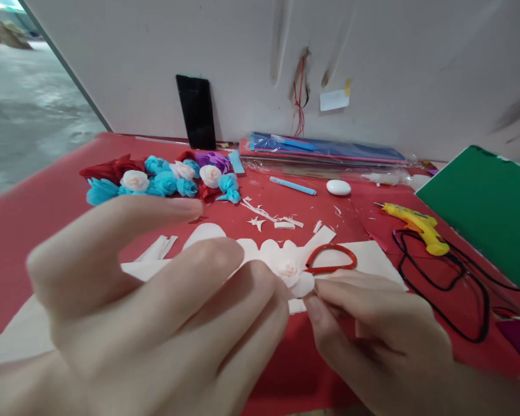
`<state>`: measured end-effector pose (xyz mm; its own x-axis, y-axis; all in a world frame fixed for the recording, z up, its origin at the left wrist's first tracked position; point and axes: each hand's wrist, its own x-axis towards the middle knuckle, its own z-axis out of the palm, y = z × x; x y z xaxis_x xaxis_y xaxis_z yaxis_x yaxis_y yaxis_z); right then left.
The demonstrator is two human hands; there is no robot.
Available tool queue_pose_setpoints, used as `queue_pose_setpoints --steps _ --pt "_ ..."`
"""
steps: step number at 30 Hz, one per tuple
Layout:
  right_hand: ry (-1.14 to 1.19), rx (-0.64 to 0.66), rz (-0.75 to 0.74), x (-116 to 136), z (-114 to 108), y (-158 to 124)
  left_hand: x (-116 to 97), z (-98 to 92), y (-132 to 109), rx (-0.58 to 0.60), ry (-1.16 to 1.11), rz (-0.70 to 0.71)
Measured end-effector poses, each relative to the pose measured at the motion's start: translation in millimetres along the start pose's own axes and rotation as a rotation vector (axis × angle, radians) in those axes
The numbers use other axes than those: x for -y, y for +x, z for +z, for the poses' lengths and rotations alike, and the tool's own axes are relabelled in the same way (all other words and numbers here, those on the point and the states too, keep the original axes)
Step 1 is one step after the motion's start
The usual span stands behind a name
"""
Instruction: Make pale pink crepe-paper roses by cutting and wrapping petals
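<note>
two hands pinching one small pale pink rolled paper flower between their fingertips, just above the red surface.
the step in hand looks like shaping or rolling the flower's petals; the next move would call for a light, steady pinch so the thin petals do not crush or unroll. the left hand is close to the camera, palm down, index finger raised and stretched out, the other fingers curled with their tips on the flower's left side. the right hand comes in from lower right, thumb and forefinger pressed together on the flower's lower edge. red-handled scissors lie just behind on a pale scalloped paper sheet, a yellow glue gun to the right, and a heap of blue, white and red paper flowers at the back left.
</note>
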<state>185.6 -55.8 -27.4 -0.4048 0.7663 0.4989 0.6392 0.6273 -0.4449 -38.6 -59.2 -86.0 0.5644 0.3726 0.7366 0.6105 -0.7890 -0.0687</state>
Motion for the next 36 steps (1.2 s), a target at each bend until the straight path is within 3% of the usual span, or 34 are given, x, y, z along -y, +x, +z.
queue_pose_setpoints --steps 4,8,13,18,24,29,36 --pt "0.081 -0.077 0.047 0.8 0.8 -0.4 8.2 -2.1 -1.2 0.012 0.045 0.007" --pt "0.202 -0.106 0.080 3.8 2.0 0.4 2.3 1.1 7.7 0.021 0.019 -0.055" --pt "0.232 -0.112 0.054 6.7 5.0 -2.2 -1.1 -2.0 35.6 -0.076 0.057 -0.084" --pt "0.231 -0.126 0.040 6.9 5.3 -9.4 -0.1 -7.9 60.8 -0.058 0.259 0.022" --pt "0.290 -0.088 0.006 6.5 6.5 -12.4 -1.5 -6.0 61.9 -0.040 0.246 -0.004" --pt "0.271 -0.142 -0.010 5.7 9.4 -15.3 -5.6 -7.2 61.4 -0.027 0.242 0.007" --pt "0.239 -0.062 -0.046 2.6 8.2 -17.7 -7.0 -10.4 64.1 -0.033 0.210 0.031"
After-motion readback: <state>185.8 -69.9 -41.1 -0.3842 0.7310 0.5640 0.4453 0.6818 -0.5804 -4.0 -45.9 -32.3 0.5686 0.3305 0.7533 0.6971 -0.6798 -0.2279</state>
